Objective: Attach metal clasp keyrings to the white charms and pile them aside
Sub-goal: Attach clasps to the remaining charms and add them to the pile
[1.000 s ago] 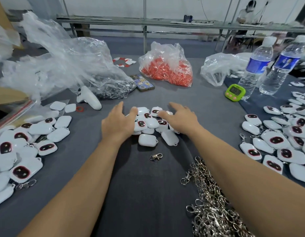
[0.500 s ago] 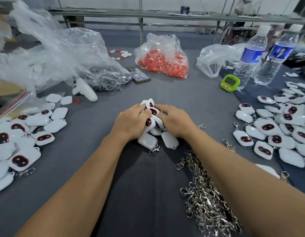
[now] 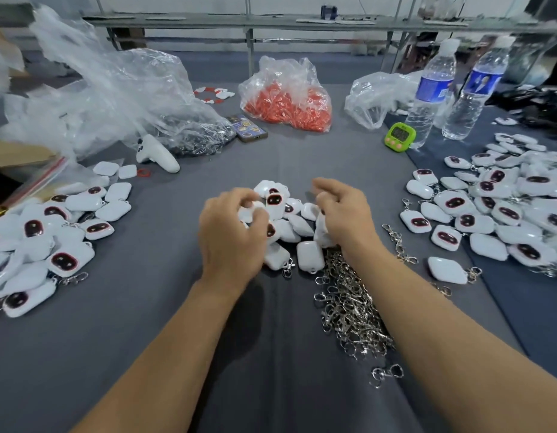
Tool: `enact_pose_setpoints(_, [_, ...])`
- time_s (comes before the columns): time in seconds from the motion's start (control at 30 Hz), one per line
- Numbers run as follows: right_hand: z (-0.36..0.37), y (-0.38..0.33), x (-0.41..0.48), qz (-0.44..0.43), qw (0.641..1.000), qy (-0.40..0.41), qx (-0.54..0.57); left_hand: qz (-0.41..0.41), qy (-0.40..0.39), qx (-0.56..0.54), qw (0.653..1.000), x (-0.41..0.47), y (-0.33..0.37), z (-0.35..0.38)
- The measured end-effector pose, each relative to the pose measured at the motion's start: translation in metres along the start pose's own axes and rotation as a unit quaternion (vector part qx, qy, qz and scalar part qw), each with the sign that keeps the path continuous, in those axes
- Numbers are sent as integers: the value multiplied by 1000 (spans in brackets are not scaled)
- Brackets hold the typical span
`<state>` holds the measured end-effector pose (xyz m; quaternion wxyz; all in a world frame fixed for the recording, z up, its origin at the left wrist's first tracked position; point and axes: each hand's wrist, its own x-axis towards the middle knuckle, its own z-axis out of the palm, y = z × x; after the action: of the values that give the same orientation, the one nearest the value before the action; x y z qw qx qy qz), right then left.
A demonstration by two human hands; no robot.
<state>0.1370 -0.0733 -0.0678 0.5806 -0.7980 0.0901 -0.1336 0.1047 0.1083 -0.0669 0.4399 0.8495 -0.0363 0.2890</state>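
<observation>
While glossy rounded white plastic charms [image 3: 297, 225] heap centrally, left hand [image 3: 230, 235] pinches one. Right hand [image 3: 346, 214] curls beside; grip unclear.

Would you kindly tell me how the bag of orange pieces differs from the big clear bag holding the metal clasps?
The bag of orange pieces is a compact, well-filled mound, while the big clear bag billows wide and looks mostly empty. The first shows orange throughout. The second has silvery metal clasps gathered only at its near right end. Both are crumpled clear plastic lying on the grey table.
</observation>
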Motion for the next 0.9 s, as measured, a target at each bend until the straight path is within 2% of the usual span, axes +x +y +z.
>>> enact_pose_setpoints(0.1, [-8,-7,-25,-19,985,85,148,129,-94,112,981,-30,14,-7])
enact_pose_setpoints(0.17, [-12,-12,-43,-25,968,85,234,176,-148,197,953,-43,21,-6])
enact_pose_setpoints(0.27, [-12,-13,-66,-11,971,33,235,154,-186,215,946,-48,21,-7])
enact_pose_setpoints(0.37, [-16,-17,-75,56,961,-13,272,130,-210,206,947,-45,20,-9])
enact_pose_setpoints(0.5, [-28,-23,-77,96,943,-104,301,134,-184,239,944,-46,28,-9])
enact_pose_setpoints(0.57, [-29,-22,-78,115,936,-170,286,129,-200,272,933,-46,30,-8])
enact_pose_setpoints(0.63, [-26,-18,-79,124,941,-217,226,132,-233,313,911,-45,32,-8])
enact_pose_setpoints(0.73, [-21,-10,-77,118,959,-191,172,132,-237,320,908,-45,36,-9])
enact_pose_setpoints(0.83, [-16,-7,-73,97,957,-132,238,113,-225,317,914,-43,38,-12])
enact_pose_setpoints(0.9, [-16,-6,-73,66,951,-117,280,105,-208,275,933,-41,33,-13])
